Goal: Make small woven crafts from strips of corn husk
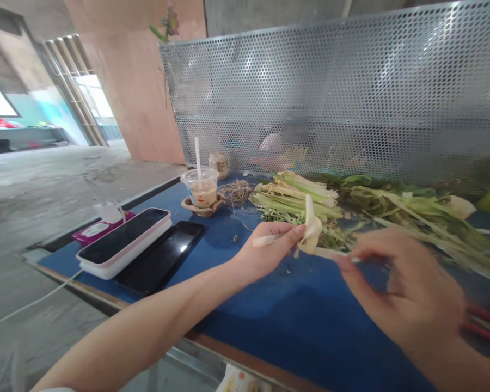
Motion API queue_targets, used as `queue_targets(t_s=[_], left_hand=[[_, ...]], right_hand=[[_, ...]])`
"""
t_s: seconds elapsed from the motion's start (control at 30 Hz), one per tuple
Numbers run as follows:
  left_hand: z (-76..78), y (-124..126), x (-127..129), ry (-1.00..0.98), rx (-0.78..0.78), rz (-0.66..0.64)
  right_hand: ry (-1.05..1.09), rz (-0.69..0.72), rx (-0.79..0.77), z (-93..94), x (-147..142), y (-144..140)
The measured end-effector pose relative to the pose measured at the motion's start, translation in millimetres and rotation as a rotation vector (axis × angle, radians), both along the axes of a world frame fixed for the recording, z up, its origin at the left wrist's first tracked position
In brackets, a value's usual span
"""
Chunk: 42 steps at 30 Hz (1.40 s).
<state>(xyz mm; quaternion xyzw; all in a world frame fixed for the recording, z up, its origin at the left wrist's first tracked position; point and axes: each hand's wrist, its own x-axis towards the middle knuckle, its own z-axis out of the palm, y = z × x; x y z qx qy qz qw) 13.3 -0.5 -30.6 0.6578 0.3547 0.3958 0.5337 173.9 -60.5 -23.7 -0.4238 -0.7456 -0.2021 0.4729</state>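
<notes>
Left hand (265, 247): I see it reaching across the blue table (269, 321), fingers curled and thumb pressed to forefinger, pinching the near end of a pale leaf strip (312, 228).
Right hand (400, 288): I see it blurred, fingers half curled, thumb and forefinger closed on the other end of the same strip, which shows as a thin pale line at the fingertips.
Pale leaf strip: held just above the table between my two hands; one flap stands upright above the left fingertips, while its long axis runs roughly left to right, dipping slightly toward the right hand.
Stalk pile (298, 198): green and cream stalks lie just behind the strip, long axes slanting from near left to far right.
Loose leaves (424, 218): a longer heap spreads to the right, along the perforated metal screen (330, 92).
Drink cup (200, 188): lidded, with an upright straw, in a cardboard holder left of the stalks.
Fibre tangle (237, 191): between cup and stalks.
Phones (147, 247): two lie side by side at the table's left end, well apart from my hands.
</notes>
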Motion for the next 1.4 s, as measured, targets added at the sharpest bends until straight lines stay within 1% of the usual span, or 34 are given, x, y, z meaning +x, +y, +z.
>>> queue_targets(t_s=[0.03,0.13,0.2,0.23,0.27,0.37,0.5,0.6,0.67,0.73,0.8,0.83,0.93,1.0,1.1,1.23,1.33,1.4], left_hand=[[-0.1,0.5,1.3,-0.059,-0.046,0.02],[0.9,0.0,4.8,-0.194,-0.173,0.046],[1.3,-1.5,6.1,-0.236,-0.213,0.036],[1.1,-2.3,6.2,-0.247,-0.215,0.021],[0.6,-2.8,6.1,-0.247,-0.206,0.004],[-1.9,-2.1,4.3,-0.216,-0.151,-0.025],[-2.5,4.5,0.3,-0.242,-0.081,0.036],[2.4,8.0,-2.3,-0.298,-0.075,0.063],[7.0,7.0,-3.2,-0.344,-0.141,0.009],[10.6,3.9,-3.2,-0.385,-0.194,-0.082],[11.9,0.5,-2.5,-0.353,-0.162,-0.148],[11.8,-0.8,-2.1,-0.304,-0.125,-0.156],[9.9,-2.3,-1.0,-0.157,-0.022,-0.09],[9.0,-1.8,-1.1,-0.126,0.009,-0.034],[8.6,-0.1,-2.7,-0.148,0.016,-0.008],[8.5,2.9,-5.6,-0.245,0.016,-0.006],[8.9,3.5,-6.0,-0.282,0.026,0.003],[9.1,2.4,-5.2,-0.259,0.013,-0.005]], right_hand=[[-0.013,0.004,-0.099,-1.5,-2.1,-1.1],[-0.061,-0.001,-0.505,-8.5,-7.3,4.6],[0.008,0.054,-0.689,-12.4,-9.7,11.9],[0.044,0.095,-0.735,-13.3,-10.4,14.8],[0.068,0.122,-0.758,-13.3,-10.9,16.6],[0.082,0.156,-0.731,-9.4,-10.1,15.8],[0.046,0.131,-0.744,-2.2,-2.5,11.0],[0.069,0.087,-0.745,1.3,6.0,11.7],[0.109,0.067,-0.742,2.9,9.9,13.2],[0.129,0.07,-0.753,4.1,11.2,14.1],[0.11,0.087,-0.774,5.1,10.3,13.9],[0.089,0.094,-0.781,5.6,9.6,13.3],[0.014,0.116,-0.791,7.0,8.8,11.1],[-0.017,0.126,-0.797,7.9,10.3,10.0],[-0.041,0.124,-0.801,9.2,14.7,10.1],[-0.105,0.096,-0.834,10.9,22.5,12.6],[-0.138,0.077,-0.908,12.6,29.2,15.5],[-0.149,0.076,-0.973,13.9,33.9,17.6]])
